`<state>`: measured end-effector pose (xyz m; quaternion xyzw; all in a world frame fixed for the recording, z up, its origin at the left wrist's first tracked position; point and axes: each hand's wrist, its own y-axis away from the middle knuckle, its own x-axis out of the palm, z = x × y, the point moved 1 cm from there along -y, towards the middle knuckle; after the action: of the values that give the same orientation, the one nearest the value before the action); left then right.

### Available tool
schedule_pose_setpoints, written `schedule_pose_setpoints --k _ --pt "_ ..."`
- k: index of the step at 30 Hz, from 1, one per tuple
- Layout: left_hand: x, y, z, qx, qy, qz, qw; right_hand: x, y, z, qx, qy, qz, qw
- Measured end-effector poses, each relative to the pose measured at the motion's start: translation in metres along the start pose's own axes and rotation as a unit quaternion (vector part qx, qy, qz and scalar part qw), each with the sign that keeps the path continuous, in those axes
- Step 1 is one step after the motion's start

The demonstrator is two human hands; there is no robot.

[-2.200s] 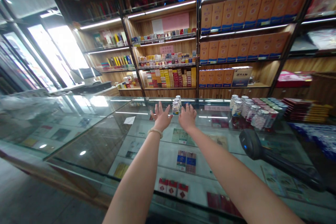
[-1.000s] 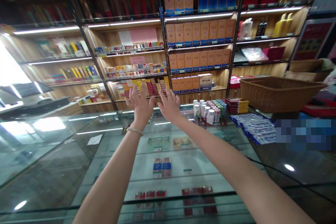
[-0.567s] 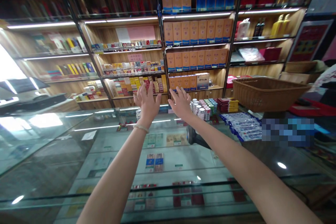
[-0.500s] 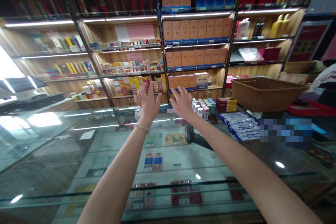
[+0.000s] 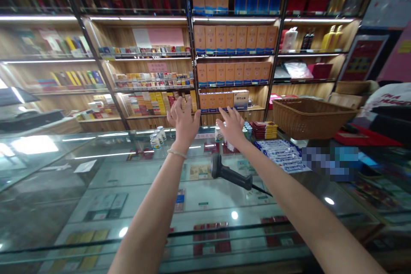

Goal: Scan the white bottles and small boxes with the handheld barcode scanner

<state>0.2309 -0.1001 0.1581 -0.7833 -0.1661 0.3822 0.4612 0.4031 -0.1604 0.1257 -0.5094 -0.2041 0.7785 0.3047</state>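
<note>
Both my arms stretch forward over a glass display counter (image 5: 112,171). My left hand (image 5: 184,122), with a pale bracelet (image 5: 176,153) at the wrist, is raised with its fingers apart and holds nothing. To its left stand a few small white bottles (image 5: 157,138). My right hand (image 5: 231,126) is also spread and holds nothing. It partly hides a group of small containers (image 5: 247,128) behind it. Below the right hand, a black handheld barcode scanner (image 5: 229,173) lies on the glass, its cable running under my right forearm.
Blue-and-white packets (image 5: 281,155) and red-and-yellow packs (image 5: 263,129) lie right of my hands. Beyond them stands a brown wicker basket (image 5: 313,115). A person in a white shirt (image 5: 390,98) is at the far right. Shelves with orange boxes (image 5: 236,39) line the back wall.
The view has shifted a little to the right, so shelves and counter goods sit further left. The scanner and the bottles by my left hand show more fully. Both hands stay spread.
</note>
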Motion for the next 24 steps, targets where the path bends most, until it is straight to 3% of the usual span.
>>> schedule_pose_setpoints --k 7,24 --pt "0.015 -0.005 -0.011 0.007 -0.008 0.013 1.000 0.001 -0.014 -0.026 0.002 0.022 -0.020 1.000" --pt "0.063 0.016 0.000 -0.005 -0.067 0.073 0.995 0.036 -0.017 -0.061 -0.001 0.054 -0.008 0.999"
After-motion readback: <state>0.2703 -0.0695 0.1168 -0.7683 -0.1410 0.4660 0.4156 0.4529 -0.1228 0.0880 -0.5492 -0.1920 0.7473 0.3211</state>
